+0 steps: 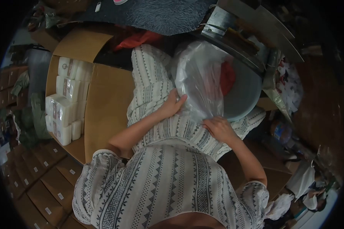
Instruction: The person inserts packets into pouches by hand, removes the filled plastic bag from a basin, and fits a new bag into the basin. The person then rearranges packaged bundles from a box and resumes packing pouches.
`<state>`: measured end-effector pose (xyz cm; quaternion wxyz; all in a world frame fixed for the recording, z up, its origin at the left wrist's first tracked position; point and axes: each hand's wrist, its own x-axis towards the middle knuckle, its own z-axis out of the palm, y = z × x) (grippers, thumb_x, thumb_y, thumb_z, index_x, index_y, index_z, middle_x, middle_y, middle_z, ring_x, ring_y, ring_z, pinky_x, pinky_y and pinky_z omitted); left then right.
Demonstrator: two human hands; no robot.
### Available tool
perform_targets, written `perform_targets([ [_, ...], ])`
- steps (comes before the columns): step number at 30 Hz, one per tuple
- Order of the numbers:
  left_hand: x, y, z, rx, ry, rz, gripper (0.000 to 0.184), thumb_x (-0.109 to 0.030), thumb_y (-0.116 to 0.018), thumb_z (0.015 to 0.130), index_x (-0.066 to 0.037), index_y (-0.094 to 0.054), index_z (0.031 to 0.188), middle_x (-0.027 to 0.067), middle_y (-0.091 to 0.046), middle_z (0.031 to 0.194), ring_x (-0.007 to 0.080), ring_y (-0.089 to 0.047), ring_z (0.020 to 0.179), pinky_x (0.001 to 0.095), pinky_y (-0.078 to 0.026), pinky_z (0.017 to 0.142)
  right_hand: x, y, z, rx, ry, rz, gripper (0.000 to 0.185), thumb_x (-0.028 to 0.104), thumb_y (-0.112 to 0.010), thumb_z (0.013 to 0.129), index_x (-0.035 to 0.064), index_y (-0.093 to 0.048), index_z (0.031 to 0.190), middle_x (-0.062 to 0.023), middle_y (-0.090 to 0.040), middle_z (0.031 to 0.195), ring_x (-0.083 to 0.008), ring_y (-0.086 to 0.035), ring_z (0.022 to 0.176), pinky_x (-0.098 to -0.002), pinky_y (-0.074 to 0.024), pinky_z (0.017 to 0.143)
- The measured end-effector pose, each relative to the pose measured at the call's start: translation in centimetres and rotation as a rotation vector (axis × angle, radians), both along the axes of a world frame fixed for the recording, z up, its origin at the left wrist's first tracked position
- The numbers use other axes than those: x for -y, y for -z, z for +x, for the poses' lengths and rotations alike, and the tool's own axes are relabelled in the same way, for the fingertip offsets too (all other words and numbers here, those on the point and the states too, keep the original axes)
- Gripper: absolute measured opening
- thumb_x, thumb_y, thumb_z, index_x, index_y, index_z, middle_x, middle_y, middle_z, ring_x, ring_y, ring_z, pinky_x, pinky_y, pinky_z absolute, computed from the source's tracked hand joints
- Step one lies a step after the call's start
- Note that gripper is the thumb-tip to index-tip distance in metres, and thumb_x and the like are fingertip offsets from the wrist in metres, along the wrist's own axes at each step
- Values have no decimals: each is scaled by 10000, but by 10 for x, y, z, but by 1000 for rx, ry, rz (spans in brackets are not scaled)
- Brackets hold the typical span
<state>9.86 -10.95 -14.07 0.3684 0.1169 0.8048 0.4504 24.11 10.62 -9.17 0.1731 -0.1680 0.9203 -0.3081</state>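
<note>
A large clear plastic bag (198, 78) lies over my lap and across the near left side of a grey basin (244, 93). My left hand (172, 105) is at the bag's left edge, thumb and fingers round the film. At the bag's lower edge my right hand (219, 128) is closed, pinching the plastic in front of the basin's rim. Inside the basin shows something red (227, 78), partly seen through the film; its kind I cannot make out.
An open cardboard box (107, 107) with stacked white wrapped packs (67, 99) stands at left. Several closed brown boxes (49, 187) lie at lower left. A dark machine table (168, 15) with metal parts (221, 23) is ahead. White crumpled plastic (281, 206) lies at lower right.
</note>
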Motion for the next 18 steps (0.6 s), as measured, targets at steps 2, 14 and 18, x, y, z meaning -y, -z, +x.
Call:
perform_targets([
  [2,-4,11,-12,284,59,52,747,-402,-602,871,122,-278,1292,335,-478,1192,347,-529,1100,361,-421,923,-1,3,24,90,137,135,245,248,-552,885,47,-625,1007,-111,-643,1039,-304,-598,883,-404,-428,887],
  [14,-11,79,-32,-313,111,-65,653,-245,-707,770,119,-410,1225,284,-447,1230,371,-451,1120,399,-326,991,-40,86,48,354,221,489,448,384,-382,949,78,-559,1224,-136,-494,1319,-316,-505,1142,-453,-374,960],
  [18,-15,88,-47,-102,85,10,644,-181,-681,776,111,-349,1244,246,-440,1239,320,-461,1107,360,-371,962,-41,108,25,464,579,508,367,269,-482,849,38,-654,1076,-180,-622,1128,-299,-585,1051,-459,-401,923],
])
